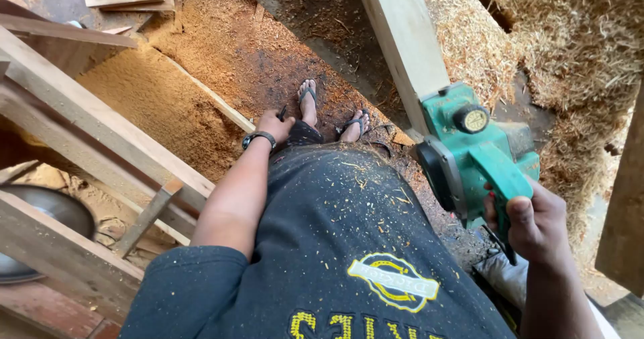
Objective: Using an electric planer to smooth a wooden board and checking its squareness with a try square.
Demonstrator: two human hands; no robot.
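Observation:
My right hand (533, 221) grips the rear handle of a green electric planer (473, 148), which sits on the near end of a long pale wooden plank (402, 37) running up and away. My left hand (274, 126), with a wristwatch on the wrist, hangs down by my left thigh. A small dark object pokes up from its fingers; I cannot tell what it is. Below me are my dark shirt dusted with wood chips and my two feet in sandals (332, 111) on the sawdust floor.
Thick sawdust (154, 97) covers the floor at left. A heap of pale wood shavings (577, 50) fills the right. Stacked timber beams (87, 131) cross the left side over a round metal basin (47, 211). A board (624, 198) stands at the right edge.

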